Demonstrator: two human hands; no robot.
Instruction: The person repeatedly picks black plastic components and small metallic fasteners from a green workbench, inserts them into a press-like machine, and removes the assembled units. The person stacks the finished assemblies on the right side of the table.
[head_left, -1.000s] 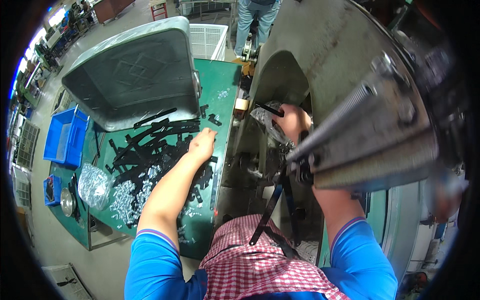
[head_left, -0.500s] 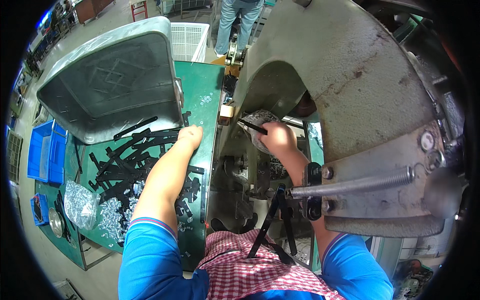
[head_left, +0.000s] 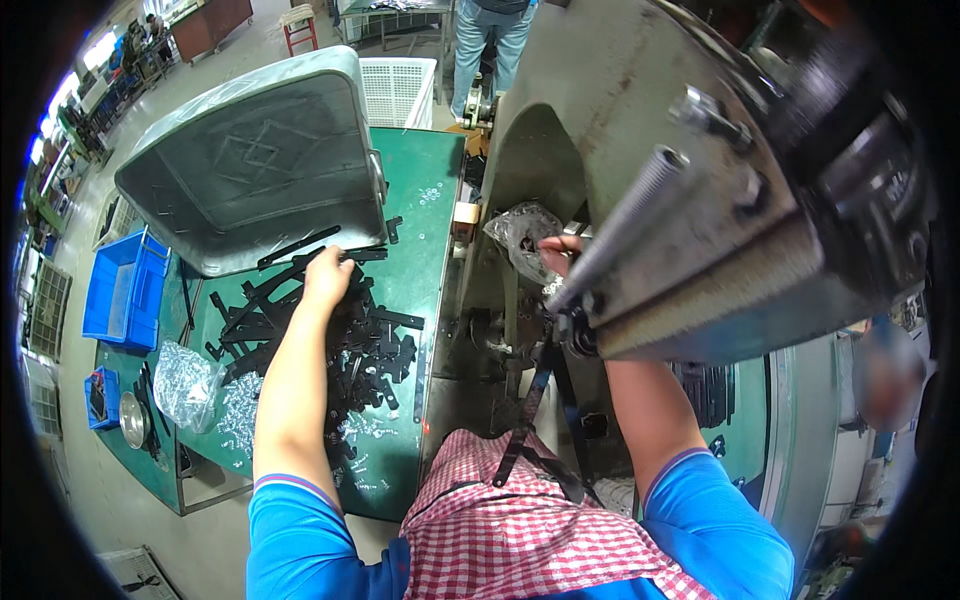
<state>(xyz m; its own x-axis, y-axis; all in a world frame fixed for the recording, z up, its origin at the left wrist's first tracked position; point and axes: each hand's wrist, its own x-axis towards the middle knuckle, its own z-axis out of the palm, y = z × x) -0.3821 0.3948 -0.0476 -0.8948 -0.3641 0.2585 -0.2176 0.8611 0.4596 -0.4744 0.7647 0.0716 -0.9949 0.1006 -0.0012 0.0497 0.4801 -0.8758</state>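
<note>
My left hand (head_left: 325, 278) is over a heap of black flat metal strips (head_left: 262, 312) on the green table. Its fingers curl down among the strips, and their tips are hidden. My right hand (head_left: 557, 255) is beside a clear plastic bag (head_left: 522, 232) within the machine's throat. Its fingers are a little apart, and nothing shows between them. A coil spring (head_left: 625, 225) and the machine head cover part of this hand and its wrist. Two black straps or bars (head_left: 540, 385) hang in a V above my checked apron (head_left: 510, 500).
The grey machine frame (head_left: 690, 260) fills the right. A large grey tub (head_left: 250, 165) lies tipped at the table's back. Blue bins (head_left: 125, 290), another plastic bag (head_left: 188, 385) and small shiny parts (head_left: 240, 405) lie left. A person (head_left: 488, 45) stands behind, near a white crate (head_left: 398, 92).
My left hand has moved left onto the heap of strips. The black strip in my right hand no longer shows there. The view has shifted, and the machine head covers more of my right arm.
</note>
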